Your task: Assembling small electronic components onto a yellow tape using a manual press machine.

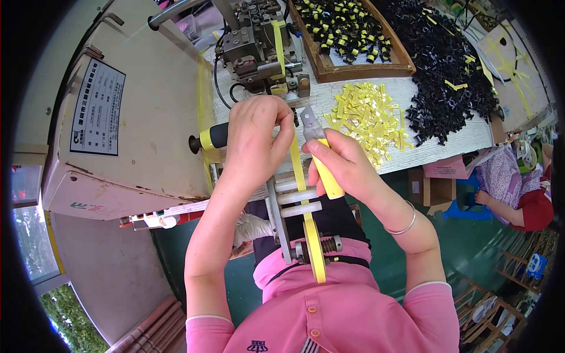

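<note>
Near the metal machine [244, 53] | left hand [254, 136] curled, contents unclear | right hand [346, 160] wrapped round yellow utility knife [329, 177]

Bright, even light fills the centre; the window [27, 238] at lower left glares white (partly washed out), while straight edges bow toward the black, rounded corners.

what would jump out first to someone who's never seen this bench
Probably the bright heap of yellow strips on the white bench, with a larger heap of small black parts beyond it to the right. Nearer, the right hand grips a yellow-handled utility knife, and a yellow tape roll stands before the pink shirt.
</note>
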### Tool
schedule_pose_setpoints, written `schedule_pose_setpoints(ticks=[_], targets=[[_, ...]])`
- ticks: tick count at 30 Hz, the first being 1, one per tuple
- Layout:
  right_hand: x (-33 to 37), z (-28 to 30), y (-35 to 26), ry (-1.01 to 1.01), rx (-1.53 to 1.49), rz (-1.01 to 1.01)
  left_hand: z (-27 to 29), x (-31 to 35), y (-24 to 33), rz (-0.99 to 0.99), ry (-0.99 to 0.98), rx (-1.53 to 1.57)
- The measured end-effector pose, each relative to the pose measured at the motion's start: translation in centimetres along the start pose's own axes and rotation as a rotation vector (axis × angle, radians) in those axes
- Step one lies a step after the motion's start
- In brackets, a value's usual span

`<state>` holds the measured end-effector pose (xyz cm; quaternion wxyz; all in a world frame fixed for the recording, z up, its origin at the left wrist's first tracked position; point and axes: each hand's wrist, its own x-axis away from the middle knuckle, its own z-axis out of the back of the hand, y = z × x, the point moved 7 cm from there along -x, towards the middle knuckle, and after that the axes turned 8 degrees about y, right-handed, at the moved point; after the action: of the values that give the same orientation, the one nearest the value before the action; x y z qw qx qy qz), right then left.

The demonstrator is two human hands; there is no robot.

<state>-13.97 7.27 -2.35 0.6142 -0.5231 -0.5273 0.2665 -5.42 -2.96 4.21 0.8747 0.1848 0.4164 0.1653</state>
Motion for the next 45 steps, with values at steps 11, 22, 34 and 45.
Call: schedule_pose_setpoints(ticks=[11, 22, 34, 45], targets=[[-0.6, -0.5, -0.2, 0.044, 0.092, 0.006, -0.1, 0.3, -0.1, 0.011, 0.050, 0.041], [-0.8, -1.7, -0.2, -0.026, -0.057, -0.088, 0.8, 0.7, -3.0, 0.477, -0.016, 0.123], [-1.5, -2.7, 0.2, 0.009, -0.182, -0.086, 0.0, 0.2, -1.4, 0.257, -0.043, -0.016], [0.2, 2.0, -1.7, 0.181, -0.306, 0.126, 1.5, -0.1, -0.6, 0.130, 0.132, 0.017]])
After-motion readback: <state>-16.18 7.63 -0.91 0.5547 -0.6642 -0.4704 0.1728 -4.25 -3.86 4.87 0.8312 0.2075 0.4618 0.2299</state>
